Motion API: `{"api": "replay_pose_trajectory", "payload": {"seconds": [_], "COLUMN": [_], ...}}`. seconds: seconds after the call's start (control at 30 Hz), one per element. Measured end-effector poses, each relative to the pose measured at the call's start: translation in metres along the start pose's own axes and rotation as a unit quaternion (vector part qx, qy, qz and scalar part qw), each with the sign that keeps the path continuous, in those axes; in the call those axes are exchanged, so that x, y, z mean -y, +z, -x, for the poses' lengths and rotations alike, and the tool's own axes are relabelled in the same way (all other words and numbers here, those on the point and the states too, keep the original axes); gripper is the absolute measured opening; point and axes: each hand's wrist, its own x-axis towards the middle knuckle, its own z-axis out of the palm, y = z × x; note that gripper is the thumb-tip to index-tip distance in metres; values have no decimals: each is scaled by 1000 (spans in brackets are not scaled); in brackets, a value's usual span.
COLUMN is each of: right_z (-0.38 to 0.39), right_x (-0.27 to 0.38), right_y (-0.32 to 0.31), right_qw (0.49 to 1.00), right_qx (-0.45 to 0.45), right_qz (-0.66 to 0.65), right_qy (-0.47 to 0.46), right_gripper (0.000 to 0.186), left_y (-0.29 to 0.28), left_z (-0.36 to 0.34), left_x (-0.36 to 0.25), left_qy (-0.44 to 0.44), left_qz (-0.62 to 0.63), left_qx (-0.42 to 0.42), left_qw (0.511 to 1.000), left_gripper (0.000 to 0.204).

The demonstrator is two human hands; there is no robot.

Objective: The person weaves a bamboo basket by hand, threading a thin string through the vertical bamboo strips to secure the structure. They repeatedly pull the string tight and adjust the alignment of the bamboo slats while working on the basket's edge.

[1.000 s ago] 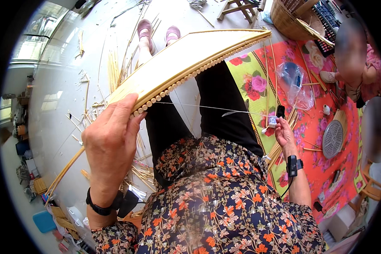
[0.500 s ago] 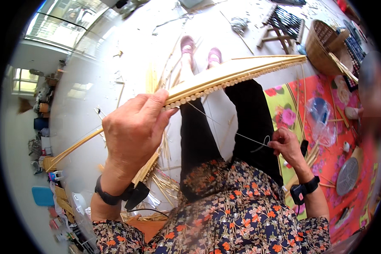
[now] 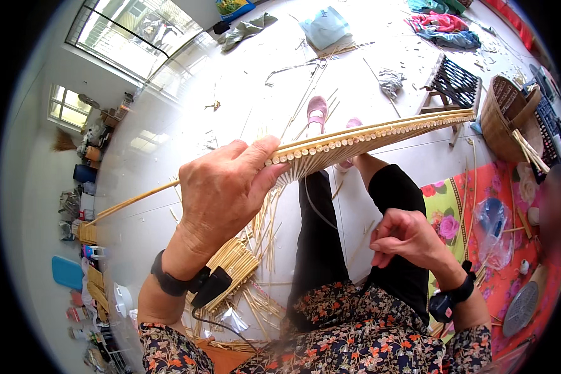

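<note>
My left hand [image 3: 224, 181] grips the left end of a long bundle of pale sticks [image 3: 368, 132], thumb below and fingers on top. Round cut ends line the bundle's near edge, and many sticks fan out beneath it. From its underside a thin cord [image 3: 313, 206] hangs in a slack curve toward my right hand [image 3: 411, 240]. That hand is closed in a pinch above my right thigh, apart from the sticks. The cord grows faint before reaching the fingertips. A longer stick [image 3: 134, 201] juts out left behind my left hand.
A slatted stick piece [image 3: 234, 274] and loose sticks lie on the floor by my left forearm. At right are a wicker basket [image 3: 502, 124], a low woven stool [image 3: 456, 81] and a flowered red mat [image 3: 505, 299] holding a clear plastic bag [image 3: 493, 234].
My right hand has moved nearer the stick bundle, and the straight cord now sags. The bundle is tilted to show more of its underside. My view has shifted, bringing more far floor in.
</note>
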Motion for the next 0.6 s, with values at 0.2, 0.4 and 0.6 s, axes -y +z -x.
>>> {"api": "replay_pose_trajectory", "payload": {"seconds": [0.2,0.4,0.6], "right_z": [-40,-65,-77], "right_x": [26,45,49], "right_y": [32,56,75], "right_qw": [981,902,887], "right_qx": [-3,-87,-123], "right_qz": [108,194,198], "right_qy": [-161,-375,-398], "right_gripper": [15,14,9], "left_y": [-4,-6,-6], "left_z": [4,8,12], "left_x": [3,5,8], "left_qy": [-5,-21,-29], "left_qz": [5,9,27], "left_qx": [-1,8,5], "left_qw": [1000,1000,999], "left_gripper": [33,32,32]}}
